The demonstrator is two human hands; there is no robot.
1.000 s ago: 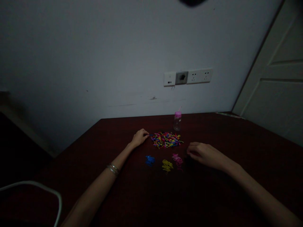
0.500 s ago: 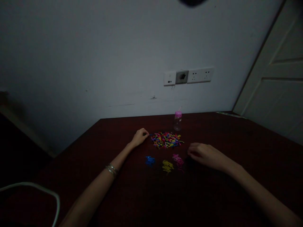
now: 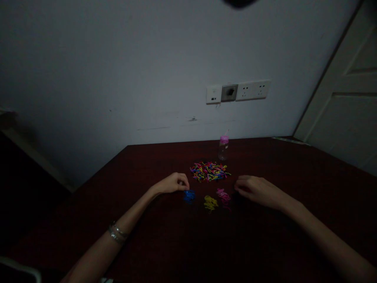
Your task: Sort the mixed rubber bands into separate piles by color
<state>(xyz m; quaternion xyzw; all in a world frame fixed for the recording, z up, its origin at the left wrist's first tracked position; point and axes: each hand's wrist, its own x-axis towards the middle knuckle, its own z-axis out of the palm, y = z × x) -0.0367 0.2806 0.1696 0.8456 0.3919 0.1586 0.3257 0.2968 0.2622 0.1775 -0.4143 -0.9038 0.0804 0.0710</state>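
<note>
Small coloured loops that look like rubber bands lie on the dark red table. A mixed pile (image 3: pixel 209 171) sits in the middle, with a blue pile (image 3: pixel 189 196), a yellow pile (image 3: pixel 211 203) and a pink pile (image 3: pixel 224 196) nearer to me. My left hand (image 3: pixel 174 183), a bracelet on its wrist, is closed in a pinch at the upper left edge of the blue pile, on what appears to be a blue rubber band. Right of the pink pile, my right hand (image 3: pixel 253 189) rests on the table with fingers curled and closed; nothing shows in it.
A clear bottle (image 3: pixel 223 151) with a pink lid stands behind the mixed pile. The wall with its sockets (image 3: pixel 238 91) rises at the table's far edge. A panelled door (image 3: pixel 347 110) is on the right. A pale cable (image 3: pixel 22 267) shows at the lower left.
My left hand has moved from the left edge of the mixed pile toward me, to the blue pile. My right hand has stayed beside the pink pile. The view has shifted slightly.
</note>
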